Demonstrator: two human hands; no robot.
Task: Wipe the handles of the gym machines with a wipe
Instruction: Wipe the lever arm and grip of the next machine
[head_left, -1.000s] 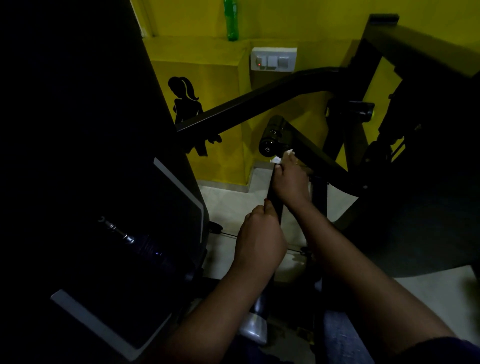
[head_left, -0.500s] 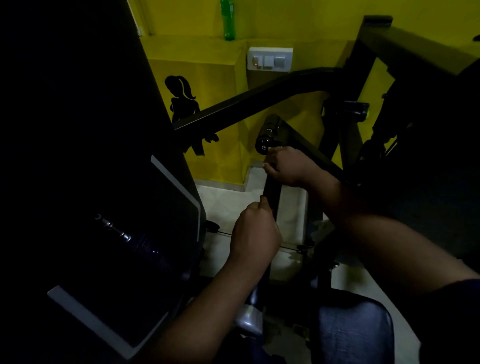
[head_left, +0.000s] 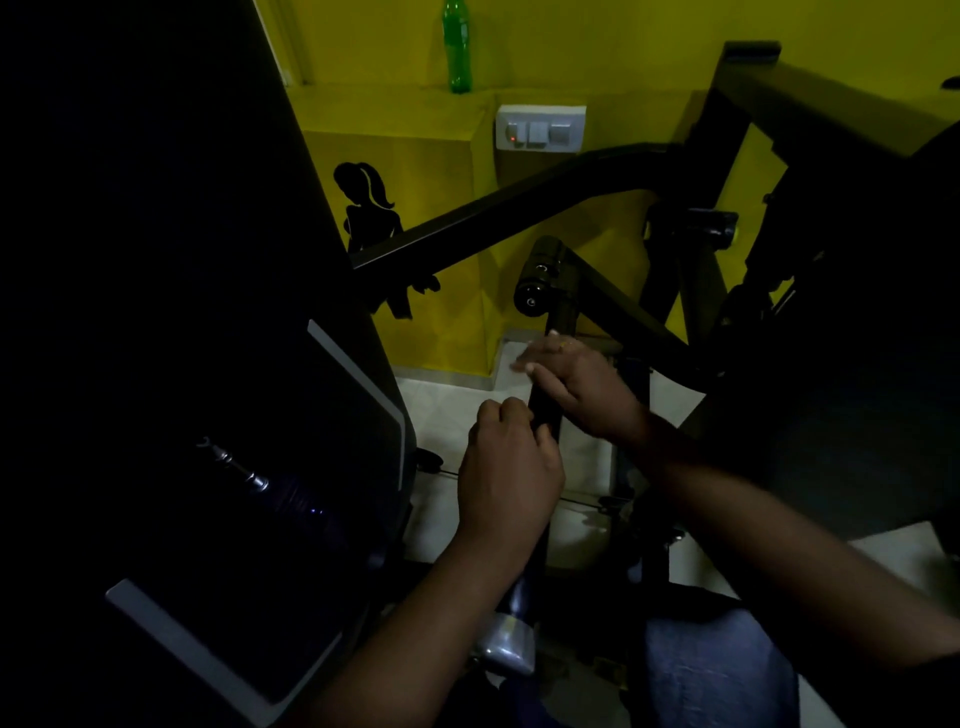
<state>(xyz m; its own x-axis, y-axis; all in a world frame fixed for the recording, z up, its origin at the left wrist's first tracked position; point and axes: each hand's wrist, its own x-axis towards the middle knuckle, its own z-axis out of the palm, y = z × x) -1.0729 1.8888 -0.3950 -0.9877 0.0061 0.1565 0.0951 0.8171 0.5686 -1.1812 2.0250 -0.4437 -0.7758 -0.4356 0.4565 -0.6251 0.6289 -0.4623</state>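
Mid-wipe on this machine (head_left: 613, 312), by my reckoning: the upright black handle (head_left: 544, 413) is sitting between both hands. The left hand (head_left: 506, 467) is curling tight round the handle, just below the right, and seems to be steadying it. The right hand (head_left: 579, 384) is wrapping the bar above, fingers closed round it. At its fingertips a pale blur is showing, likely the wipe (head_left: 519, 365), though it's too smeared to be sure. The next move is calling for a firm slide along the grip, with the wipe pressed all round, down toward the left hand.
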